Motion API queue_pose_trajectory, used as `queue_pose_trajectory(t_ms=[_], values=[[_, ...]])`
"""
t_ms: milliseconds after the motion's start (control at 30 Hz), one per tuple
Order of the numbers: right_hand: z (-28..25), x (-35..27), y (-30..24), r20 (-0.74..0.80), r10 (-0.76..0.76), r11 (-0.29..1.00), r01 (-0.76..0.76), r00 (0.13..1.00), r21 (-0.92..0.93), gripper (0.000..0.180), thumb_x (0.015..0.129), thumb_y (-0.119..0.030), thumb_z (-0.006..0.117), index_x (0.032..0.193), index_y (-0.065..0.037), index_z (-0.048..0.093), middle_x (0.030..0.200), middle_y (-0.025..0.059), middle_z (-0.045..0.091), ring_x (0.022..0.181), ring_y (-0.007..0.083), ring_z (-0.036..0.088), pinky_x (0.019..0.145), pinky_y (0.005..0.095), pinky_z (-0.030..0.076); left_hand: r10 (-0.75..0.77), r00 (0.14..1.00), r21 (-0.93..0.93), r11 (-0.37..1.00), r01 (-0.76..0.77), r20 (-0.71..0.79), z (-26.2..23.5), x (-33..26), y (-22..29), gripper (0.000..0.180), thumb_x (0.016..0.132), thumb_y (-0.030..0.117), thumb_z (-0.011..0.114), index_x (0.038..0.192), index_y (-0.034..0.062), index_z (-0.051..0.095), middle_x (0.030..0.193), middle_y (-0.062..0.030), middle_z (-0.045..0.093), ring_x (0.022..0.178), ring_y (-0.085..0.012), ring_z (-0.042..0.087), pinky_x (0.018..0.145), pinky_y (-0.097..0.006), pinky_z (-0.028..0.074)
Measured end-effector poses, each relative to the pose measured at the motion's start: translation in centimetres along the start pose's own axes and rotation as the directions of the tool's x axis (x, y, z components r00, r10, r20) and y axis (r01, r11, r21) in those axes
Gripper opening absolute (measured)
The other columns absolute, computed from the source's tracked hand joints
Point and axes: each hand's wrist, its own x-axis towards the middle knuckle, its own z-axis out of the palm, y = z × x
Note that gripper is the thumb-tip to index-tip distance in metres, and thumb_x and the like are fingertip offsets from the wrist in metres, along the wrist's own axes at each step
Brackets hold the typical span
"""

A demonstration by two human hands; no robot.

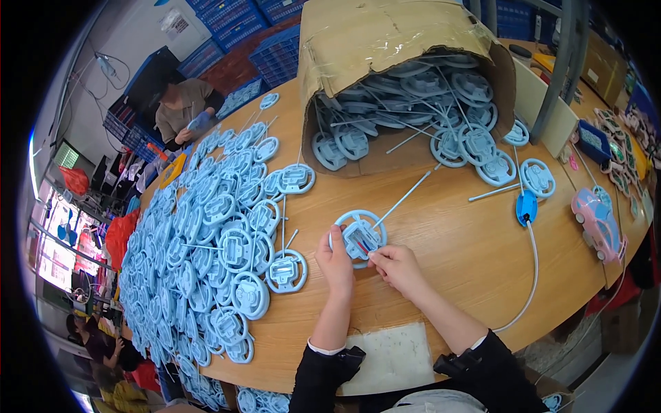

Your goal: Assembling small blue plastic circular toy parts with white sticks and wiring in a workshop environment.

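Head view: the pale-blue toy wheel [359, 237] lies at the right hand's [399, 270] ten o'clock, its rod [406, 197] aimed between one and two; the left hand [335, 265] grips its nine-o'clock rim, while whatever the right's bunched fingertips grasp near five, I cannot tell.

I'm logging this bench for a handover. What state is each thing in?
Held wheel: recess exposed, rod pointing away.
Left hand: gripping that part's left side.
Right hand: fingertips at its lower right; exact grip unclear.
Cardboard box: near end open, wheels inside.
Pile: loose, heaped at left.
Blue device: white cable attached.
White mat: lying flat.
Pink toy car: untouched.
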Motion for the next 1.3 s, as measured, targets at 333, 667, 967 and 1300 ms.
queue_pose_trajectory(t_ms=[333, 667, 967, 1300], values=[[-0.1, 0.3, 0.3, -0.026, -0.039, 0.999, 0.038, 0.999, -0.023, 0.022, 0.082, -0.017, 0.052, 0.069, 0.000, 0.055, 0.047, -0.0021, 0.040, 0.038, 0.0048, 0.033, 0.033, 0.0198, 0.024, 0.043, 0.999, 0.138, 0.989, -0.043, 0.005, 0.4, -0.7, 0.5, 0.028, 0.086, 0.025, 0.049, 0.079, -0.0003, 0.058, 0.064, 0.0016, 0.052, 0.056, -0.0034, 0.042, 0.048, -0.019, 0.033], [-0.1, 0.6, 1.1, -0.045, -0.080, 0.990, 0.075, 0.996, -0.115, 0.022, 0.079, -0.018, 0.054, 0.067, 0.000, 0.058, 0.051, 0.0042, 0.048, 0.045, 0.0112, 0.043, 0.043, 0.0256, 0.033, -0.105, 0.993, 0.008, 0.994, 0.106, -0.056, 1.1, -0.8, 0.4, 0.028, 0.087, 0.026, 0.047, 0.075, 0.0024, 0.056, 0.062, 0.0021, 0.051, 0.053, -0.0035, 0.042, 0.047, -0.019, 0.034], [-0.4, 0.7, 1.2, -0.073, -0.197, 0.943, 0.169, 0.978, -0.286, 0.022, 0.078, -0.018, 0.055, 0.068, 0.001, 0.060, 0.055, 0.0052, 0.053, 0.050, 0.0109, 0.046, 0.047, 0.0255, 0.037, -0.110, 0.994, -0.015, 0.994, 0.110, -0.012, 0.7, -0.7, 0.0, 0.029, 0.087, 0.025, 0.046, 0.078, 0.0010, 0.057, 0.066, -0.0010, 0.055, 0.056, -0.0051, 0.047, 0.050, -0.020, 0.038], [0.1, 0.0, 0.1, -0.094, -0.179, 0.928, 0.136, 0.979, -0.345, 0.021, 0.077, -0.019, 0.054, 0.070, 0.000, 0.061, 0.054, 0.0091, 0.053, 0.051, 0.0142, 0.049, 0.048, 0.0281, 0.037, -0.105, 0.994, 0.036, 0.994, 0.105, 0.013, -0.1, -0.3, -0.3, 0.028, 0.087, 0.025, 0.046, 0.079, 0.0005, 0.057, 0.067, -0.0012, 0.055, 0.057, -0.0052, 0.047, 0.051, -0.020, 0.039]])
